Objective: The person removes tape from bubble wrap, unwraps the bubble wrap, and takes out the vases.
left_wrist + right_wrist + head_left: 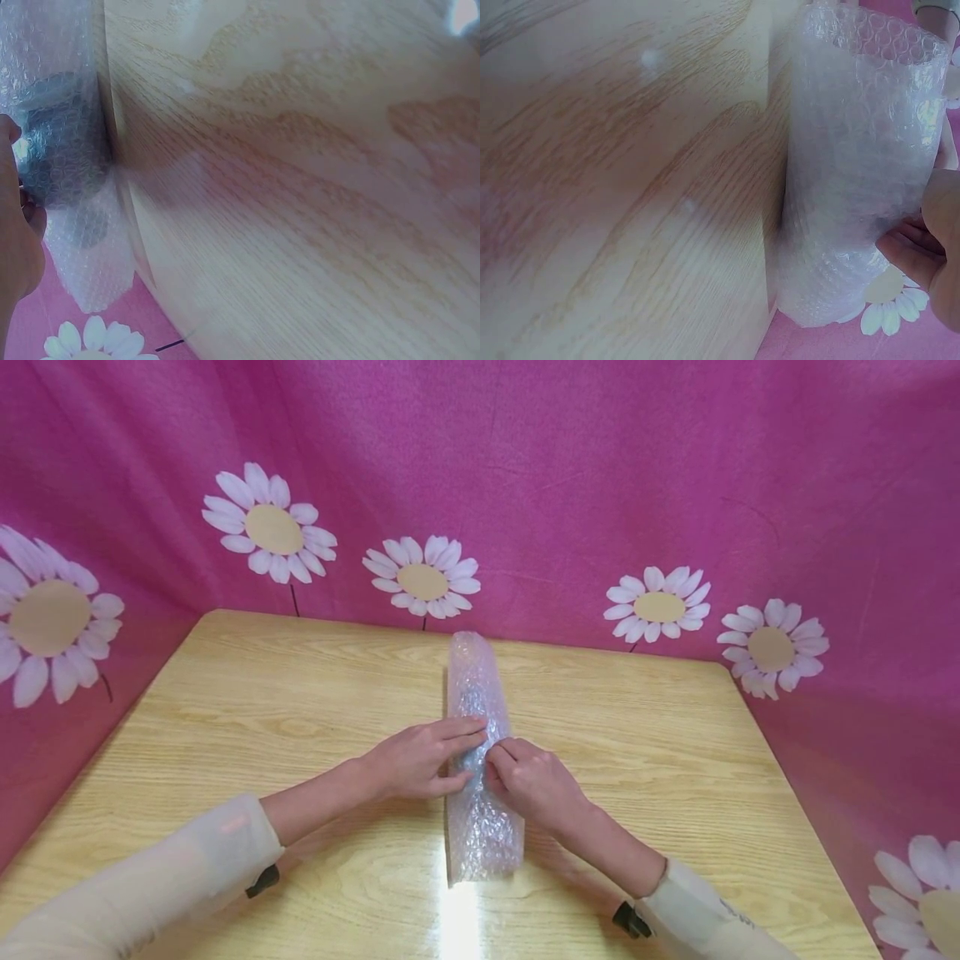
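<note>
The wood-grained bench (637, 735) spreads either side of the bubble-wrapped bundle (483, 827), whose far end reaches the back edge; pink flowered cloth (540, 485) hangs behind. The bundle lies mid-bench, long axis pointing away. The left hand (426, 758) rests across it, fingers extended; the right hand (536, 781) pinches its wrap.

**Left hand (427, 758) outstretched, right hand (536, 778) curled**

The left forearm (322, 799) and right forearm (611, 850) slant forward and inward, the hands just beside each other. The left is palm down, fingers fairly straight, thumb spread away; the right's fingers bend sharply inward, knuckles uppermost.
</note>
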`<state>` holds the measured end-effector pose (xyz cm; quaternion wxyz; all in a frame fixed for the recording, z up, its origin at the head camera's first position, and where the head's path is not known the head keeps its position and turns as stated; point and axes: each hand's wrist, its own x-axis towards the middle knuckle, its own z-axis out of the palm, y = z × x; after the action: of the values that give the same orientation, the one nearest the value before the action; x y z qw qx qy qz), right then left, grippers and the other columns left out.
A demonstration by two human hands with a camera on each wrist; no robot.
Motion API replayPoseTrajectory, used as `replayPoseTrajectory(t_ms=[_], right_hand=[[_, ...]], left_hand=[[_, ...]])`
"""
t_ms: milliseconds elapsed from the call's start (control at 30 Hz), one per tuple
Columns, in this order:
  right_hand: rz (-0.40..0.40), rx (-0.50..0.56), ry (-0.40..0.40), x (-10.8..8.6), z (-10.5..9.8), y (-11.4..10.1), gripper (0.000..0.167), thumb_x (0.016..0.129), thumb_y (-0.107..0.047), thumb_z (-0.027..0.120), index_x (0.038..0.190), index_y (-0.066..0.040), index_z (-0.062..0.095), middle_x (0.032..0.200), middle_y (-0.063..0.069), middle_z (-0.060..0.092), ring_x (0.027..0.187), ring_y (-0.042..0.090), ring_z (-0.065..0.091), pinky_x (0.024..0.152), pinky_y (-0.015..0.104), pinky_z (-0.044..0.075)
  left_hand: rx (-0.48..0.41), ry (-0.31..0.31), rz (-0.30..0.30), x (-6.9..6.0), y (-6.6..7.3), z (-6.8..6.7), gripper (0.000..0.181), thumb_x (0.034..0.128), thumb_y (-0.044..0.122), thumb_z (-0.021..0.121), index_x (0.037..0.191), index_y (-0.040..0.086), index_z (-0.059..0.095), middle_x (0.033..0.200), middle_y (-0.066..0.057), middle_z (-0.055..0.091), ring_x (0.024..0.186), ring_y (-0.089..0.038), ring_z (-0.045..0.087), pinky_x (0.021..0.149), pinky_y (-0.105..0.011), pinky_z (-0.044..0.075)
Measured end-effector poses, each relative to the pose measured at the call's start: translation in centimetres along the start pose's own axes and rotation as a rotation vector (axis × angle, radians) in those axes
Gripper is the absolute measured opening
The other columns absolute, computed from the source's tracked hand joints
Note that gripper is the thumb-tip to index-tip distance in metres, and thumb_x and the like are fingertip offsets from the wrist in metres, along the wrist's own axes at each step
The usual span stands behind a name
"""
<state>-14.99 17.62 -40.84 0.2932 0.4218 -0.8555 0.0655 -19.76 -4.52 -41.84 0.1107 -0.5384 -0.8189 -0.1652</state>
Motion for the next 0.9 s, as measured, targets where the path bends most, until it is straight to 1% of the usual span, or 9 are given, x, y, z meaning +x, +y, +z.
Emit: replayPoseTrajectory(t_ms=[133,200,267,333,400,567,633,733,900], right_hand=[[-0.004,0.014,-0.014,0.0,-0.1,0.0,0.003,0.082,-0.005,0.067,0.081,-0.004,0.064,0.078,0.005,0.064,0.069,0.017,0.063,0.056,0.025,0.056],[-0.018,0.009,-0.015,0.0,-0.1,0.0,0.005,0.081,-0.005,0.07,0.083,-0.003,0.065,0.08,0.005,0.065,0.071,0.017,0.064,0.057,0.025,0.057],[-0.04,-0.006,-0.013,0.0,-0.1,0.0,0.01,0.078,-0.006,0.075,0.084,-0.002,0.068,0.082,0.006,0.065,0.073,0.018,0.065,0.058,0.025,0.057],[-0.061,-0.024,-0.021,0.1,-0.2,0.0,0.014,0.078,-0.007,0.078,0.087,-0.002,0.069,0.085,0.006,0.065,0.076,0.018,0.065,0.058,0.025,0.058],[-0.091,-0.05,-0.045,0.2,-0.3,-0.1,0.014,0.08,-0.007,0.078,0.091,-0.003,0.07,0.09,0.006,0.066,0.081,0.019,0.066,0.062,0.025,0.058],[-0.177,-0.108,-0.134,0.6,-0.8,-0.2,0.009,0.088,-0.007,0.069,0.097,-0.006,0.07,0.1,0.005,0.067,0.094,0.021,0.064,0.074,0.025,0.058],[-0.195,-0.116,-0.155,0.7,-0.8,-0.3,0.009,0.087,-0.006,0.069,0.096,-0.006,0.07,0.099,0.005,0.066,0.095,0.02,0.063,0.074,0.024,0.057],[-0.198,-0.118,-0.169,0.8,-0.9,-0.3,0.01,0.085,-0.005,0.072,0.095,-0.006,0.07,0.098,0.005,0.066,0.092,0.02,0.063,0.071,0.024,0.057],[-0.18,-0.105,-0.157,0.9,-0.7,-0.3,0.013,0.083,-0.008,0.078,0.093,-0.006,0.069,0.093,0.005,0.067,0.084,0.019,0.064,0.064,0.024,0.057]], left_hand=[[-0.004,-0.001,0.0,-0.1,0.0,-0.1,0.054,0.09,0.028,0.07,0.134,-0.003,0.061,0.144,-0.017,0.053,0.132,-0.028,0.05,0.104,-0.036,0.046],[-0.006,0.0,0.0,-0.1,0.0,-0.1,0.054,0.0899,0.027,0.07,0.134,-0.003,0.061,0.144,-0.017,0.053,0.132,-0.028,0.05,0.103,-0.036,0.046],[-0.004,0.001,0.0,-0.1,0.0,-0.1,0.054,0.0899,0.027,0.07,0.134,-0.003,0.061,0.144,-0.017,0.053,0.132,-0.028,0.05,0.103,-0.036,0.046],[0.001,0.003,0.0,-0.1,0.0,-0.1,0.054,0.09,0.028,0.069,0.134,-0.003,0.061,0.144,-0.017,0.053,0.132,-0.027,0.051,0.104,-0.035,0.046],[0.004,0.008,0.002,0.0,0.0,-0.1,0.054,0.0902,0.027,0.069,0.134,-0.003,0.061,0.144,-0.017,0.053,0.132,-0.027,0.051,0.104,-0.035,0.046],[0.011,0.015,0.007,0.0,0.0,0.1,0.053,0.0903,0.026,0.068,0.134,-0.004,0.06,0.143,-0.017,0.053,0.131,-0.027,0.051,0.104,-0.035,0.045],[0.012,0.017,0.007,0.0,0.0,0.1,0.053,0.09,0.025,0.068,0.133,-0.004,0.06,0.143,-0.017,0.054,0.131,-0.027,0.051,0.104,-0.035,0.045],[0.009,0.019,0.005,0.0,-0.1,0.1,0.053,0.0897,0.025,0.068,0.133,-0.004,0.061,0.143,-0.017,0.054,0.131,-0.027,0.051,0.104,-0.035,0.045],[0.006,0.02,0.003,0.0,-0.1,0.2,0.053,0.0898,0.025,0.067,0.134,-0.004,0.06,0.143,-0.017,0.054,0.132,-0.027,0.051,0.105,-0.034,0.045]])
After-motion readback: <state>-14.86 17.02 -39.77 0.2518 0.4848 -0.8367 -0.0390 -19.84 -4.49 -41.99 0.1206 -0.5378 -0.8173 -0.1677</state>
